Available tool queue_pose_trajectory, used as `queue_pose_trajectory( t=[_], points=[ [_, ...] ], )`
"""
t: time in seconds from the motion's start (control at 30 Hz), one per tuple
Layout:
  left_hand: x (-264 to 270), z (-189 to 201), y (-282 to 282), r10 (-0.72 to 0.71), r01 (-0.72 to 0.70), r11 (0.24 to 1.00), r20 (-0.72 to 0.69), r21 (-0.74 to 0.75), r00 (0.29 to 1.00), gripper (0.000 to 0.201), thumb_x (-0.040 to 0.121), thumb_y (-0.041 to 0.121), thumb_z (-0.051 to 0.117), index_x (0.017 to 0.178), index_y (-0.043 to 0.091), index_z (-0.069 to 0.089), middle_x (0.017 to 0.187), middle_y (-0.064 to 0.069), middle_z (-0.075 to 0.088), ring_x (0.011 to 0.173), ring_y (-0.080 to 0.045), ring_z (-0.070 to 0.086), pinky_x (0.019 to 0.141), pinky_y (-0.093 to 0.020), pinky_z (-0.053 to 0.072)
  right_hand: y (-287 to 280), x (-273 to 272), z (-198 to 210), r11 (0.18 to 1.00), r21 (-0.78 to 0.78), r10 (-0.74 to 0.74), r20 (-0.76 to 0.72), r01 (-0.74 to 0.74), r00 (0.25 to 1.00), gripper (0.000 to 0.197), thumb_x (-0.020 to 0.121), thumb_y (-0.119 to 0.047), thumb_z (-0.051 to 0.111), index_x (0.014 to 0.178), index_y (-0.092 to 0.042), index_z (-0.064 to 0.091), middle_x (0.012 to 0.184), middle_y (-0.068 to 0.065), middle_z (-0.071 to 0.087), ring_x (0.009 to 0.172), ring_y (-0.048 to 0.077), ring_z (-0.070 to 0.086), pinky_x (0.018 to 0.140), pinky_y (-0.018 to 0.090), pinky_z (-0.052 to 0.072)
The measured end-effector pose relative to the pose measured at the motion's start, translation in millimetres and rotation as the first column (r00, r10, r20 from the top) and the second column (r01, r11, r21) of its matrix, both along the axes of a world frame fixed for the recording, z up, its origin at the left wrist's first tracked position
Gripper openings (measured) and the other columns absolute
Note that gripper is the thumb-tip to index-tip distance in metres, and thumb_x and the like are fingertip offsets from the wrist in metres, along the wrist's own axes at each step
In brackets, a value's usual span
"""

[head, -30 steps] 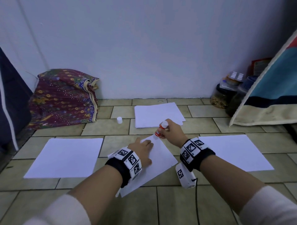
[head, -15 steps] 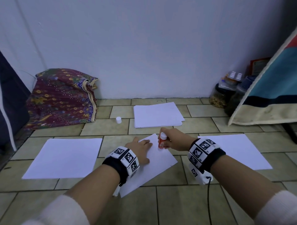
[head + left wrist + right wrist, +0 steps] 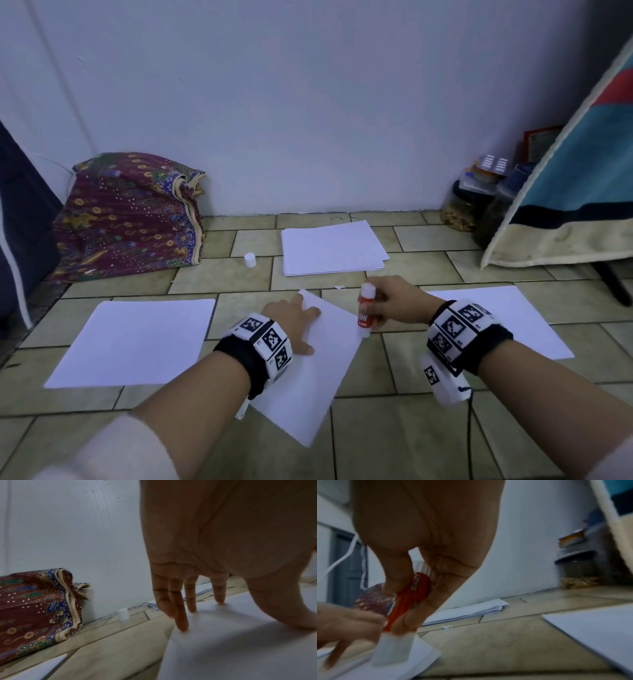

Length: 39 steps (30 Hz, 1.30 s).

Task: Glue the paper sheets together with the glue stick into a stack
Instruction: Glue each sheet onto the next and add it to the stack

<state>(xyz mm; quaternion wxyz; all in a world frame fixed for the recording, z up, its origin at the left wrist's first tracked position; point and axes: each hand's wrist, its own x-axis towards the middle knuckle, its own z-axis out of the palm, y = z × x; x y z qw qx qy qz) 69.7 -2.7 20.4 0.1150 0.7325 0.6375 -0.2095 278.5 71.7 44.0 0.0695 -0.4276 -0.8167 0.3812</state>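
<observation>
Left wrist alone shows fingertips pressing sheet.

Sheets: matt white paper. Glue stick: glossy red-white plastic. Floor: smooth beige tile. Bundle: patterned cloth.

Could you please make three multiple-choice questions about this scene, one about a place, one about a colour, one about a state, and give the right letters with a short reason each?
1. Where does the small white cap stand?
A. on the floor left of the paper pile
B. on the glue stick
C. on the right sheet

2. What colour is the glue stick body?
A. blue
B. red
C. green

3. What does the left hand do?
A. lifts the sheet
B. presses the middle sheet flat
C. holds the cap

Answers: 1 A, it stands alone on a tile; 2 B, red shows inside the right hand; 3 B, straight fingers touch the paper.
</observation>
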Motion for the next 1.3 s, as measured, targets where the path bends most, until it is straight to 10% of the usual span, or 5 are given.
queue_pose_trajectory(
  t=[0.17, 0.43, 0.97, 1.3],
  points=[
    [0, -10, -8, 0.034, -0.045, 0.991, 0.093, 0.128, 0.995, 0.08, 0.084, 0.06, 0.059, 0.14, 0.011, 0.029, 0.144, -0.005, 0.028, 0.128, -0.022, 0.034, 0.094, -0.036, 0.04, 9, -3, -7, 0.929, -0.226, -0.361, -0.364, 0.295, 0.859, 0.012, 0.092, -0.006, 0.06, 0.084, -0.006, 0.051, 0.08, 0.019, 0.066, 0.056, 0.019, 0.067, 0.056, 0.027, 0.057],
    [1, -3, -8, 0.069, -0.074, 0.992, 0.052, 0.107, 0.996, 0.082, 0.079, 0.067, 0.059, 0.135, 0.01, 0.041, 0.137, -0.005, 0.036, 0.124, -0.021, 0.038, 0.088, -0.036, 0.043, 10, -34, -23, 0.913, -0.172, -0.408, -0.349, 0.37, 0.844, 0.011, 0.091, -0.008, 0.061, 0.091, -0.003, 0.051, 0.086, 0.016, 0.065, 0.062, 0.022, 0.065, 0.07, 0.037, 0.058],
    [-3, -15, -12, 0.141, -0.163, 0.978, 0.162, 0.129, 0.977, 0.082, 0.078, 0.063, 0.063, 0.134, 0.009, 0.036, 0.132, -0.004, 0.04, 0.123, -0.02, 0.037, 0.092, -0.036, 0.043, 6, -91, -19, 0.987, 0.155, -0.044, 0.017, 0.04, 0.999, 0.021, 0.09, -0.011, 0.058, 0.109, -0.003, 0.051, 0.1, 0.016, 0.067, 0.095, 0.03, 0.06, 0.076, 0.033, 0.046],
    [-8, -13, -8, 0.085, -0.102, 0.989, 0.151, 0.111, 0.985, 0.081, 0.082, 0.06, 0.061, 0.138, 0.008, 0.033, 0.141, -0.003, 0.035, 0.127, -0.02, 0.035, 0.097, -0.035, 0.042, -14, -22, -12, 0.969, 0.152, 0.187, 0.064, -0.194, 0.98, 0.012, 0.087, -0.001, 0.059, 0.097, -0.005, 0.055, 0.096, 0.006, 0.071, 0.074, 0.016, 0.064, 0.064, 0.016, 0.049]
  ],
)
